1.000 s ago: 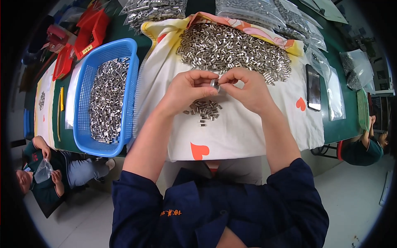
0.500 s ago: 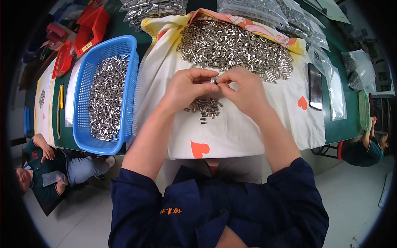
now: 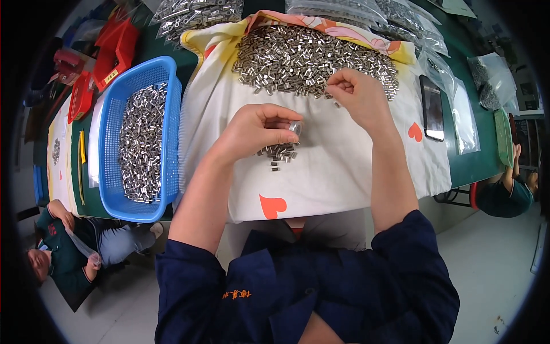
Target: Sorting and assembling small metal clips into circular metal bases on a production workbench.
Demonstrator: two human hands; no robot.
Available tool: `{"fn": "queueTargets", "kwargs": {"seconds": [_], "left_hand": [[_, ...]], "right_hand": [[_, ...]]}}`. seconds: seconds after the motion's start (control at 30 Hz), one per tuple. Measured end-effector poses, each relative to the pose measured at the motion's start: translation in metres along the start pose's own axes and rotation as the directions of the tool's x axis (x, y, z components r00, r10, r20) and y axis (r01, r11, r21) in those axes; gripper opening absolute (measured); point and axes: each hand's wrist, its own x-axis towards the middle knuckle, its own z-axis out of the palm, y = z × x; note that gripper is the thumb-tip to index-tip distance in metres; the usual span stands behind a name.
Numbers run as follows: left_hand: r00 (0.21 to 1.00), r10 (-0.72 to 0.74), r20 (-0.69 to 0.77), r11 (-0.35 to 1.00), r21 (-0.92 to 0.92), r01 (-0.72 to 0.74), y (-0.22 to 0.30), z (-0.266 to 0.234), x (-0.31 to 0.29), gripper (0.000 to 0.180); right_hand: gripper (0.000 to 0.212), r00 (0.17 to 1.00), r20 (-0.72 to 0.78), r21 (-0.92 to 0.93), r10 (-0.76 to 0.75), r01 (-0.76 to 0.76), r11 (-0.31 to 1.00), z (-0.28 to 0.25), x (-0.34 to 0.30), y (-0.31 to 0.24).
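My left hand [image 3: 260, 131] is closed around a small round metal ring [image 3: 295, 128], held between thumb and fingers above the cloth. Below it, a small heap of short metal cylinders [image 3: 281, 152] lies partly hidden by the hand. My right hand [image 3: 358, 97] is at the near edge of a large pile of the same metal cylinders [image 3: 309, 57]. Its thumb and fingertips are pinched together; what they hold, if anything, is too small to make out. One loose cylinder [image 3: 337, 104] shows just under those fingertips.
A white cloth [image 3: 326, 178] with red hearts covers the green table. On the left stands a blue basket [image 3: 105, 143] of cylinders, with red bins [image 3: 114, 54] behind. Bagged metal parts [image 3: 200, 14] line the back. A phone [image 3: 432, 109] lies right. Two other people sit at the sides.
My right hand has left the ring and moved away and to the right, to the large pile. My left hand keeps the ring, now slightly nearer me and tilted to show its round face.
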Motion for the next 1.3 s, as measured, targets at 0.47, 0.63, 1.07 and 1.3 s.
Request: {"fn": "queueTargets", "kwargs": {"seconds": [0.47, 0.63, 1.07, 1.3], "left_hand": [[0.992, 0.086, -0.092, 0.977, -0.187, -0.102, -0.004, -0.006, 0.003, 0.032], [0.988, 0.102, -0.114, 0.966, -0.225, -0.125, -0.005, -0.007, 0.002, 0.032], [0.988, 0.078, -0.135, 0.989, -0.117, -0.094, -0.003, -0.005, 0.002, 0.030], [0.999, 0.021, -0.034, 0.999, -0.025, -0.022, -0.003, 0.000, -0.001, 0.029]], "right_hand": [[0.009, 0.975, 0.189, 0.265, -0.116, 0.063, 0.962, 0.018, -0.014, -0.020], [0.012, 0.954, 0.247, 0.284, -0.168, 0.094, 0.954, 0.025, -0.020, -0.029], [0.011, 0.951, 0.194, 0.102, -0.240, 0.224, 0.969, 0.026, -0.018, -0.026], [0.011, 0.992, 0.093, 0.020, -0.085, 0.084, 0.996, 0.006, -0.005, -0.011]]}}
